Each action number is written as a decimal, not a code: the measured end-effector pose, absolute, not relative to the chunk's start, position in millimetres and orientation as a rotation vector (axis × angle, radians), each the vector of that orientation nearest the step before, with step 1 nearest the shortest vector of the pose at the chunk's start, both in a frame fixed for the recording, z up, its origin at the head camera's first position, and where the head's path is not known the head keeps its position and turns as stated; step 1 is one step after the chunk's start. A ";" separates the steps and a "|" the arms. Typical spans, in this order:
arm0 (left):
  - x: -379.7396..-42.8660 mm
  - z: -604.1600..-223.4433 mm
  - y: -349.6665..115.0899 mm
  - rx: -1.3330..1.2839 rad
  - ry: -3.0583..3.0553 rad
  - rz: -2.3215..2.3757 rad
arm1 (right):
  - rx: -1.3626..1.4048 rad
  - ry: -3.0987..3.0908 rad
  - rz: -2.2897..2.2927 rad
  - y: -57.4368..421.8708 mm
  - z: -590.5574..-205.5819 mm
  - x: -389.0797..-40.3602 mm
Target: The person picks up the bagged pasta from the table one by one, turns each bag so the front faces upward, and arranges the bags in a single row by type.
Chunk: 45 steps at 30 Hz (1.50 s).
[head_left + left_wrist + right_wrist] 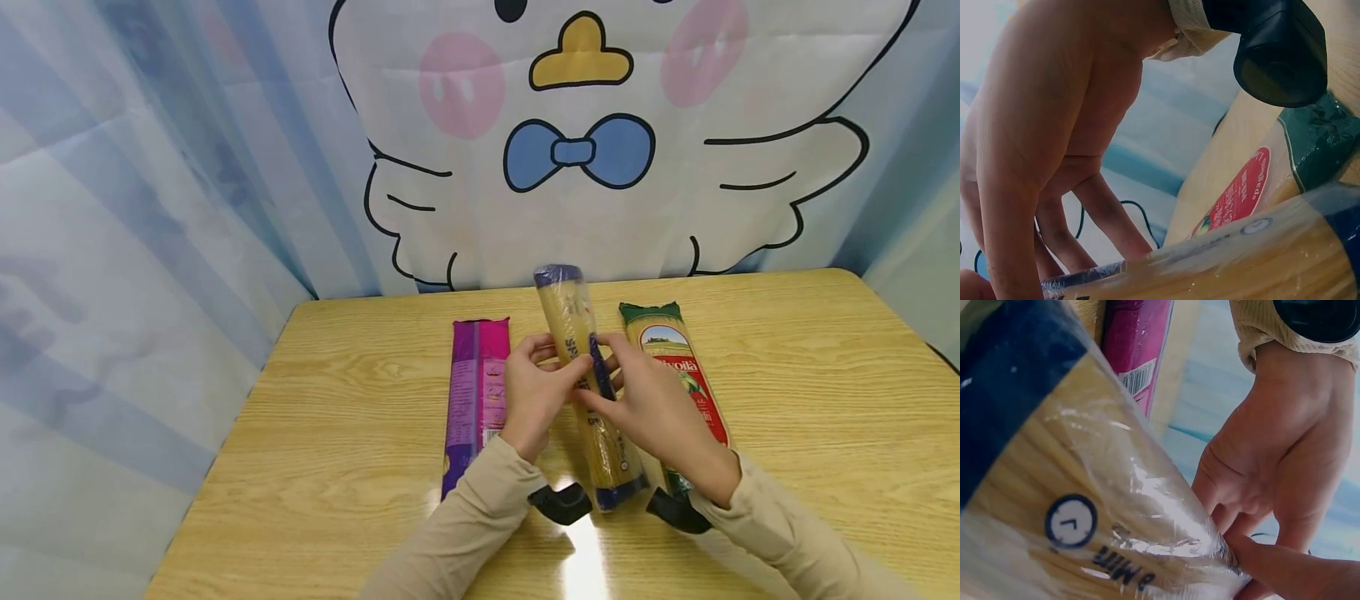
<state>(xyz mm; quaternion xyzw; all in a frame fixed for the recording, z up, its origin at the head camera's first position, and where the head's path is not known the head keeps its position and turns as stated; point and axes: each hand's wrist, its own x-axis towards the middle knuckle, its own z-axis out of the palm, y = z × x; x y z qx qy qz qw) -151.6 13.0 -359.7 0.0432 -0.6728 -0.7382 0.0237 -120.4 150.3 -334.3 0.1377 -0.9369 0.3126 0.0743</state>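
Both hands hold a clear pack of spaghetti (567, 317) with dark blue ends and a blue strip along its side. In the head view it slants, its top end leaning left, between the two other packs. My left hand (534, 396) grips its left side near the middle, thumb across the front. From the right, my right hand (660, 408) pinches it between thumb and fingers. The spaghetti's lower end, with a clock mark, fills much of the right wrist view, where the left hand (1272, 450) shows behind it. Fingertips behind the pack are partly hidden.
A purple and pink packet (465, 396) lies left of the hands, partly covered by the left arm. On the right, a green and red spaghetti pack (678, 354) lies partly under the right hand. The wooden table (337, 433) meets a cartoon-printed curtain (480, 217) behind.
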 end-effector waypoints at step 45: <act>-156.5 -362.1 -8.2 0.056 -1.996 -2.629 | 0.248 -2.814 1.951 183.9 -336.5 -137.3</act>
